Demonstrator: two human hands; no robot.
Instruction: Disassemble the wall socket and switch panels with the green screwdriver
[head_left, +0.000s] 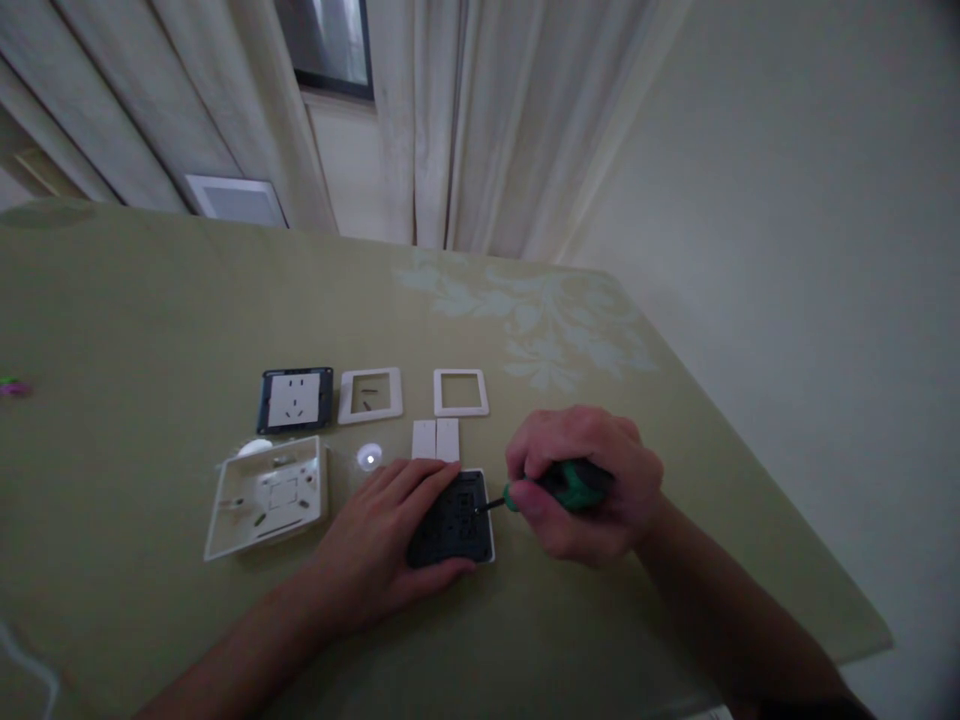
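Head view: the left hand (pixel 386 525) is clasping the dark panel (pixel 442 535) on the table (pixel 570 640), its thumb running along the near edge and its fingers curling over the far left part, probably steadying it against twisting. The right hand (pixel 619 455) is gripping the green screwdriver (pixel 577 484), its shaft slanting down to the panel, apparently so the tip is bearing there. Loose screws (pixel 369 391) are lying inside a white frame (pixel 346 400), perhaps keeping them together.
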